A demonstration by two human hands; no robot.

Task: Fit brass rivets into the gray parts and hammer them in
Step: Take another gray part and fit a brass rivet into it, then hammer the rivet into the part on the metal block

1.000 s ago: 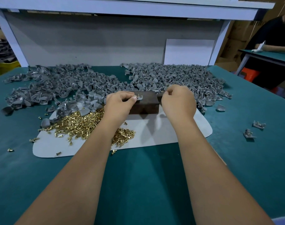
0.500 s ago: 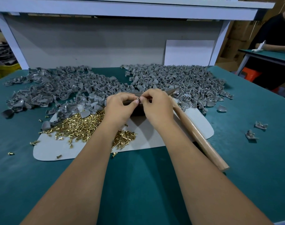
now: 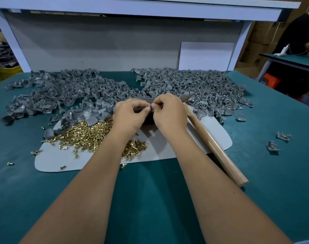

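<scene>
One small gray part [image 3: 149,107] was pinched between the fingertips of the left hand [image 3: 130,115] and right hand [image 3: 169,113], both closed on it above the dark block [image 3: 146,118]; whether a rivet was seated could not be told. The hammer [image 3: 215,147] lay unheld beside the right forearm. Two parts [image 3: 278,141] lay set apart at right, possibly finished. Large piles of gray parts [image 3: 194,85] and brass rivets [image 3: 86,134] remained, so most of the work appeared left.

Teal bench [image 3: 150,199] all over, a pale grey-white mat [image 3: 167,148] on it, shiny brass rivets [image 3: 86,136] glinting gold, dull gray parts [image 3: 203,85] heaped behind, and a light tan wooden hammer handle [image 3: 219,154]
</scene>
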